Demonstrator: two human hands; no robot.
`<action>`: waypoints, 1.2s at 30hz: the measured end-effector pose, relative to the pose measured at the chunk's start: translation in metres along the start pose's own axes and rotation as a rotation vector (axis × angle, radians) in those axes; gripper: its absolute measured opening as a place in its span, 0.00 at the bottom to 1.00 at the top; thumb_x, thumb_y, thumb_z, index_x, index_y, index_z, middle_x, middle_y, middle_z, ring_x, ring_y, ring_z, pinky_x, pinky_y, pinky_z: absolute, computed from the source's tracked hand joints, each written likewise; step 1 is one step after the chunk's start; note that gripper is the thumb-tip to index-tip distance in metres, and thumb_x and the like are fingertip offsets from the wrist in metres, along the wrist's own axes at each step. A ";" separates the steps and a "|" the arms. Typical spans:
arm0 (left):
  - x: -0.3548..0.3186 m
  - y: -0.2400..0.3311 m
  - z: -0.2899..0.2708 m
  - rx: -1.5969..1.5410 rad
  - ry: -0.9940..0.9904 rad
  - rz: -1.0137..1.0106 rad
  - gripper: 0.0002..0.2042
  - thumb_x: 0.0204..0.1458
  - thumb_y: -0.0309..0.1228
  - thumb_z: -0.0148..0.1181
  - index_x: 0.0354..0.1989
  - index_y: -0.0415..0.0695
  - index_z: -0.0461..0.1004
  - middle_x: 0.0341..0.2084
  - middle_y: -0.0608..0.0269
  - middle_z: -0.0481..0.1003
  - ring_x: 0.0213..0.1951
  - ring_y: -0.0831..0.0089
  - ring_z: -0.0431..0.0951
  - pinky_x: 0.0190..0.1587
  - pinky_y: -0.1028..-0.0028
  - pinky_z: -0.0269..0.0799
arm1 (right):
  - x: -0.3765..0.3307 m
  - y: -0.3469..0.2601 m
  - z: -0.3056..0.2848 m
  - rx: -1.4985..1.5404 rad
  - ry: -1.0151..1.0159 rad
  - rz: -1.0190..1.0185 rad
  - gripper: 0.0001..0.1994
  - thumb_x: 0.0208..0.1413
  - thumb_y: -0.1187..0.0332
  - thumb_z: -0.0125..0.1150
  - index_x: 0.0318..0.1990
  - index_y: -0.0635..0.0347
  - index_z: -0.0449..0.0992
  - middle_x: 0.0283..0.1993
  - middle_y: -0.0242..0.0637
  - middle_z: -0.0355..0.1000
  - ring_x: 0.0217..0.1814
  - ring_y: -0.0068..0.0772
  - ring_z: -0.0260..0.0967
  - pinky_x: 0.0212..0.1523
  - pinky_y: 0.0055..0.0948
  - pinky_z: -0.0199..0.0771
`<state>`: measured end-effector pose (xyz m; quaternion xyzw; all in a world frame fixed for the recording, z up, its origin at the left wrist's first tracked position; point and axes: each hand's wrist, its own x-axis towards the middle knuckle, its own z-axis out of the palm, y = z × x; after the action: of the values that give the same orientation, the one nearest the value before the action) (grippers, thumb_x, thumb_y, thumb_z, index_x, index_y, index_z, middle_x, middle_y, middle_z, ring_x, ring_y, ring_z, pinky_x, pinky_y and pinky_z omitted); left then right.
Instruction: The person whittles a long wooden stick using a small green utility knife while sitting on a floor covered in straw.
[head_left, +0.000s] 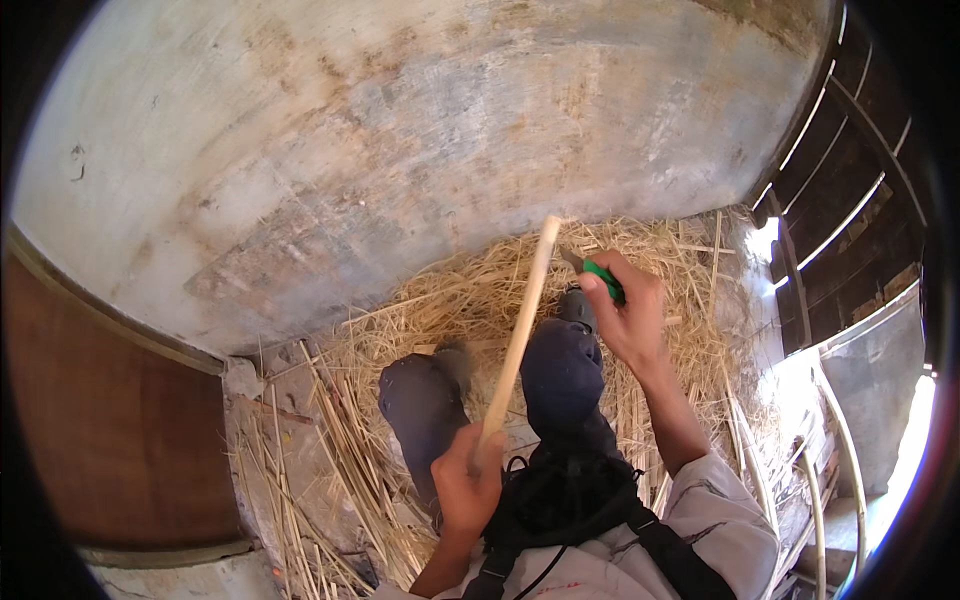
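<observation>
My left hand (467, 484) is closed around the lower end of a pale, peeled-looking wooden stick (522, 335). The stick slants up and away from me, its far end above the straw. In my right hand (630, 308) is a knife (604, 280) with a green handle, the fingers wrapped round it. Its short blade points toward the upper part of the stick, close beside it. Whether the blade touches the wood I cannot tell.
Straw-like shavings (470, 290) cover the floor round my feet. Long split strips (350, 430) lie at the left. A stained wall (430, 150) rises ahead, a brown panel (110, 410) stands left, and slatted dark boards (850, 220) stand right. Bent poles (845, 430) lean at the lower right.
</observation>
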<state>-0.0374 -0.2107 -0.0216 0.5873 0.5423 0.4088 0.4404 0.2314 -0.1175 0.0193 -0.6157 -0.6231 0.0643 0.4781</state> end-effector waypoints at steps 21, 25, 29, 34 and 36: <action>-0.010 -0.014 0.000 -0.092 -0.034 0.060 0.09 0.68 0.26 0.61 0.49 0.33 0.81 0.29 0.69 0.81 0.30 0.89 0.70 0.29 0.83 0.62 | 0.021 0.014 0.003 -0.100 0.153 -0.294 0.12 0.62 0.58 0.72 0.42 0.57 0.87 0.33 0.38 0.83 0.25 0.40 0.78 0.28 0.35 0.76; -0.025 -0.018 -0.006 0.046 -0.140 0.185 0.09 0.67 0.27 0.63 0.48 0.35 0.82 0.27 0.68 0.80 0.29 0.88 0.70 0.29 0.81 0.63 | 0.059 0.052 -0.012 -0.390 0.141 0.158 0.18 0.69 0.51 0.64 0.42 0.58 0.87 0.30 0.34 0.81 0.23 0.32 0.73 0.26 0.32 0.71; -0.021 -0.007 -0.011 -0.022 -0.104 0.009 0.08 0.66 0.27 0.65 0.46 0.35 0.82 0.23 0.67 0.77 0.27 0.87 0.68 0.28 0.79 0.64 | 0.068 0.096 -0.030 0.201 0.220 0.255 0.21 0.74 0.48 0.55 0.46 0.56 0.85 0.22 0.23 0.65 0.22 0.20 0.60 0.25 0.25 0.59; -0.005 -0.034 -0.011 -0.141 -0.126 -0.042 0.09 0.70 0.32 0.61 0.47 0.37 0.80 0.22 0.76 0.72 0.24 0.90 0.64 0.26 0.81 0.57 | 0.034 0.050 -0.017 0.656 -0.040 0.347 0.24 0.74 0.45 0.55 0.53 0.59 0.82 0.23 0.17 0.56 0.20 0.12 0.48 0.23 0.21 0.46; -0.003 -0.035 -0.011 -0.115 -0.158 -0.023 0.09 0.70 0.31 0.61 0.47 0.37 0.79 0.22 0.76 0.73 0.24 0.90 0.65 0.26 0.82 0.58 | 0.024 0.030 -0.004 0.663 -0.106 0.306 0.25 0.73 0.46 0.57 0.53 0.62 0.82 0.23 0.17 0.58 0.20 0.11 0.48 0.22 0.22 0.42</action>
<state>-0.0577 -0.2124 -0.0519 0.5850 0.4883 0.3866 0.5195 0.2609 -0.0928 0.0135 -0.5092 -0.4929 0.3655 0.6035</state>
